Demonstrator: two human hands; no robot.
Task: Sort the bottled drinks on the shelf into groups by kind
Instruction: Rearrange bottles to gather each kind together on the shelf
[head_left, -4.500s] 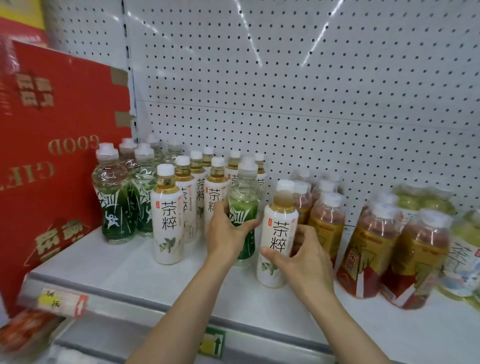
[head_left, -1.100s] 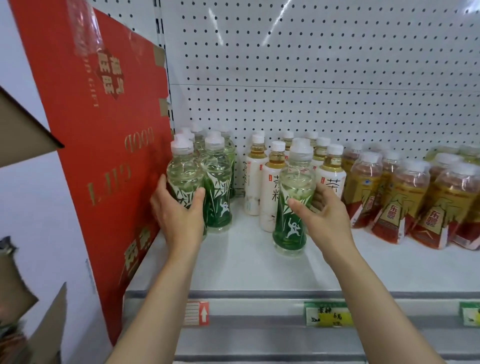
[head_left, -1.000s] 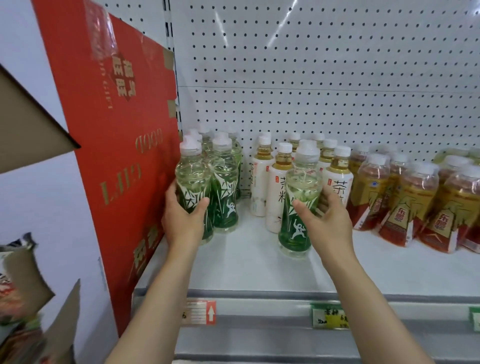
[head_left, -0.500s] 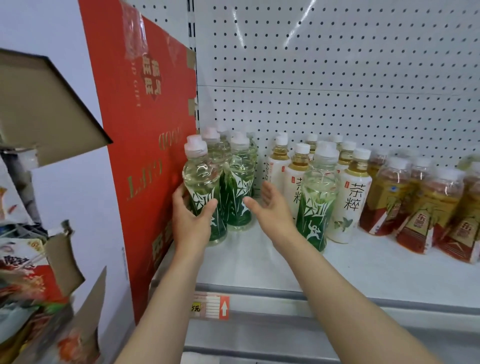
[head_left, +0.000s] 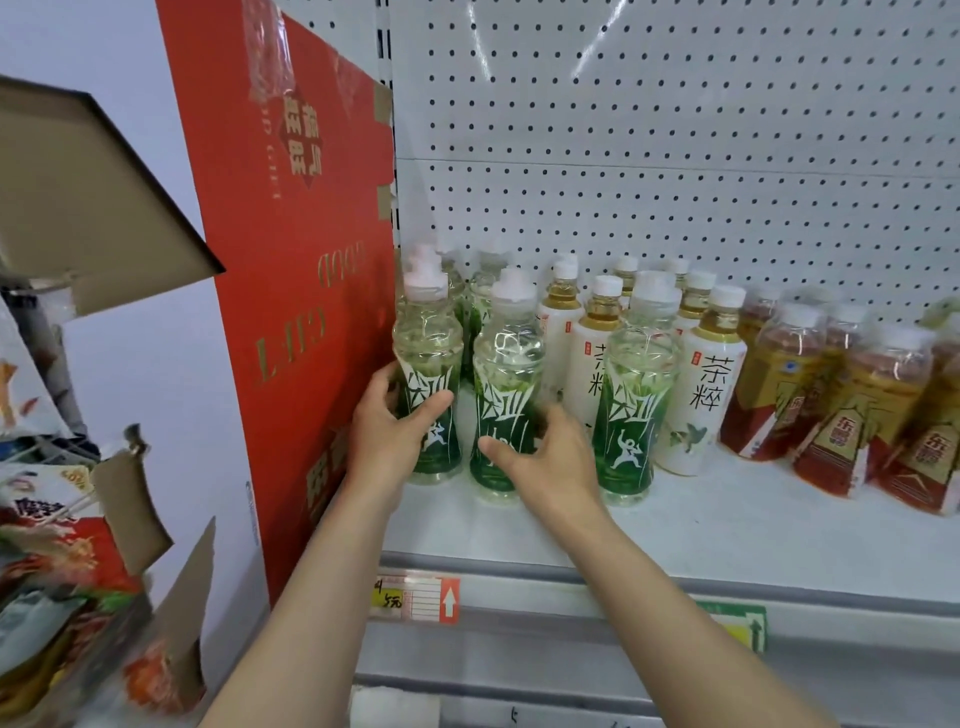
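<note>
At frame centre-left, my left hand (head_left: 387, 436) grips a green bottle (head_left: 428, 384); right hand (head_left: 550, 462) fingers curl round its neighbour bottle (head_left: 506, 400), both on shelf (head_left: 727, 525).

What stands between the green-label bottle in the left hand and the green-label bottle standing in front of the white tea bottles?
In the head view, one more green-label bottle, with the right hand closing around it.

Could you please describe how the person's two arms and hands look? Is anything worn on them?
Both forearms are bare up to the bottom edge of the picture; no sleeve shows. The left hand and the right hand are also bare: no gloves, rings, watch or bracelet can be seen. No markings are visible.
</note>
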